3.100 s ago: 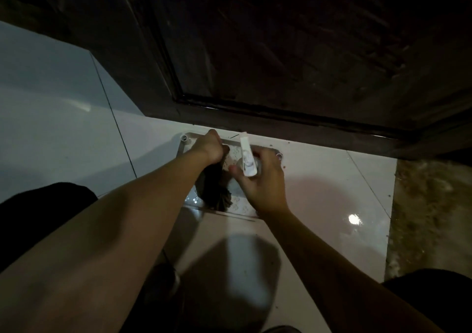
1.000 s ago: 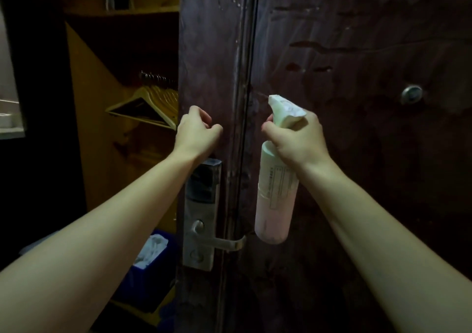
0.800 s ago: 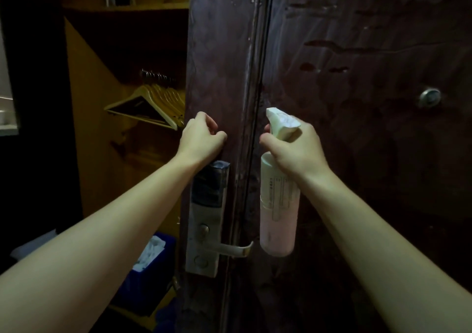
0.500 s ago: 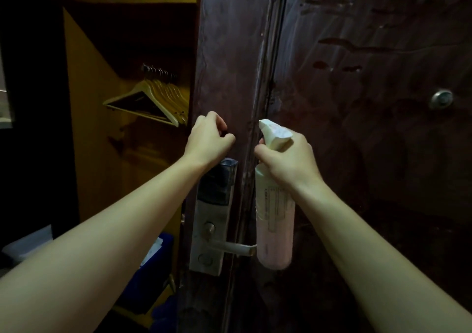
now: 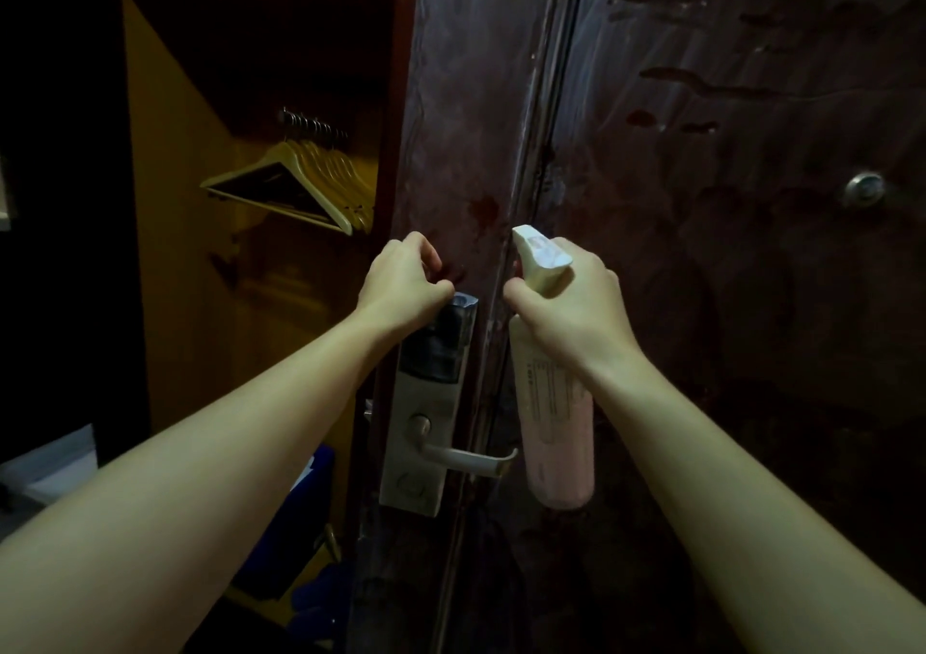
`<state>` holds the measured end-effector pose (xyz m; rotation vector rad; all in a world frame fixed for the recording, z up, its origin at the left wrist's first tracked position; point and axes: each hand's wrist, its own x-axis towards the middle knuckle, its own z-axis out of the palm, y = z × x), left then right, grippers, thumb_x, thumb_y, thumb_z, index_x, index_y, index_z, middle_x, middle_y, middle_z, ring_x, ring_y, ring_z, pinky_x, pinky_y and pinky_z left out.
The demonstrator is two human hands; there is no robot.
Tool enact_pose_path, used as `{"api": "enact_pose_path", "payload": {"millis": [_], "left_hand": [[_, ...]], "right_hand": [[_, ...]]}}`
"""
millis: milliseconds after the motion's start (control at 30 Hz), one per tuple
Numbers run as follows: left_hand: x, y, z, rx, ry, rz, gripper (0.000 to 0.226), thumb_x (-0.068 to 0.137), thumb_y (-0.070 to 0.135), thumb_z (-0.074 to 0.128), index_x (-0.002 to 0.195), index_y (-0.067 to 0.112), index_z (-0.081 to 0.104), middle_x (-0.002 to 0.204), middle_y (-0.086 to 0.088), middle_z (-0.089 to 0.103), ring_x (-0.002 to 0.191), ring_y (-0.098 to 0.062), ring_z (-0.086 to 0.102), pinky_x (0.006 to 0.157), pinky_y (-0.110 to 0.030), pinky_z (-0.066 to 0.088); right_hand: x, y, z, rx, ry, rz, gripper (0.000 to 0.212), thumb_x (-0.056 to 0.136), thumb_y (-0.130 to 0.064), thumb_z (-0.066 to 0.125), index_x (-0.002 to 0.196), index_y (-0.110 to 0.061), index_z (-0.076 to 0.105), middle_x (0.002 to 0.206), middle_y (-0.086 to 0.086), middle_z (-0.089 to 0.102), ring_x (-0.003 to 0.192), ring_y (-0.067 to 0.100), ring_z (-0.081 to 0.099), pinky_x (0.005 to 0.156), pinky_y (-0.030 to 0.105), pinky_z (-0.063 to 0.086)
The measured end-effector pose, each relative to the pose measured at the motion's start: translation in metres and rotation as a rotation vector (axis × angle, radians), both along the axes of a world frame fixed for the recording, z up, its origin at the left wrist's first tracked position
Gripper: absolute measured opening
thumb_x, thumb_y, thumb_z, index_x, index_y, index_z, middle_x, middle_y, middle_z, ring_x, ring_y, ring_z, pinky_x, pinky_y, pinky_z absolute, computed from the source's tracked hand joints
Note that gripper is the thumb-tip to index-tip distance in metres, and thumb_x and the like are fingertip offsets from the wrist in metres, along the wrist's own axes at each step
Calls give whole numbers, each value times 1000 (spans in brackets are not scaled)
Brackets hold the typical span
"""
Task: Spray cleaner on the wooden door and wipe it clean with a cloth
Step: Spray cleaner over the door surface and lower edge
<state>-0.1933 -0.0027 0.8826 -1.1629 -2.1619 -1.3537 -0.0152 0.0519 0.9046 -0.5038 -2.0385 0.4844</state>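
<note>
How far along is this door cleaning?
Early to midway, by the look of it. The door already shows wet streaks and dribbles, so some spray seems to be on. The right hand holds the spray bottle at it; the left hand is curled, with no cloth visible. Wiping remains.

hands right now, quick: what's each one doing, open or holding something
Left hand: fingers curled against the wooden door above the lock plate; whether it holds a cloth cannot be told.
Right hand: grips the spray bottle.
</note>
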Motion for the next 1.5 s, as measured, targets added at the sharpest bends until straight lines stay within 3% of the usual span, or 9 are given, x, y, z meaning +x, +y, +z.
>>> {"api": "enact_pose_path", "payload": {"millis": [267,533,700,833,967,1067,1267,1400,1500], "left_hand": [[-3,0,1,-1,19,4,25,78,25,72,93,22,52,101,-4,57,90,-19,56,70,-30,43],[-2,3,5,20,46,49,30,79,27,71,99,22,51,102,-2,54,92,-20,54,73,-35,47],[-2,3,13,22,52,44,29,79,26,69,100,21,50,103,-3,54,94,-21,54,73,-35,46],[-2,2,20,25,51,39,30,80,25,68,103,19,51,105,-4,53,98,-22,53,79,-38,49],[-4,0,30,24,55,32,31,79,26,68,103,19,50,106,-5,53,99,-24,52,82,-40,48],[-5,-1,36,17,51,20,33,78,27,68,105,18,50,108,-7,54,100,-25,52,85,-43,50],[-8,-1,40,25,51,15,31,77,27,69,98,21,47,103,-7,57,98,-26,54,83,-44,49],[-10,-1,37,23,74,12,33,76,26,69,100,21,47,103,-5,54,96,-25,53,80,-42,50],[-11,0,35,18,98,15,37,76,27,72,101,22,45,101,-2,49,96,-23,52,77,-38,48]], "right_hand": [[2,-1,-3,73,-46,-130,21,78,-29,60,68,-22,43,74,-4,59,80,25,58,63,33,38],[5,-2,9,130,-55,-180,14,82,-30,59,78,-22,48,79,-4,60,83,25,57,67,36,43],[5,-4,13,159,-21,-220,22,82,-29,58,70,-23,41,73,-6,56,79,25,56,65,34,38],[5,-6,19,154,-18,-194,14,83,-29,59,80,-25,45,79,-6,59,83,25,58,70,39,45],[3,-9,25,193,-34,-223,28,83,-29,59,69,-26,35,75,-5,56,82,28,57,68,38,42],[1,-11,27,203,-51,-243,26,82,-29,58,68,-25,35,78,-2,58,82,31,57,69,39,44],[-7,-20,27,224,-166,-197,11,84,-33,55,85,-27,45,86,-2,60,86,29,55,73,37,43],[-10,-22,24,242,-183,-221,13,85,-33,55,83,-26,44,75,-6,50,77,27,48,70,36,41],[-10,-20,20,230,-105,-229,19,85,-33,54,76,-25,41,78,-3,58,79,31,56,71,39,45]]}}
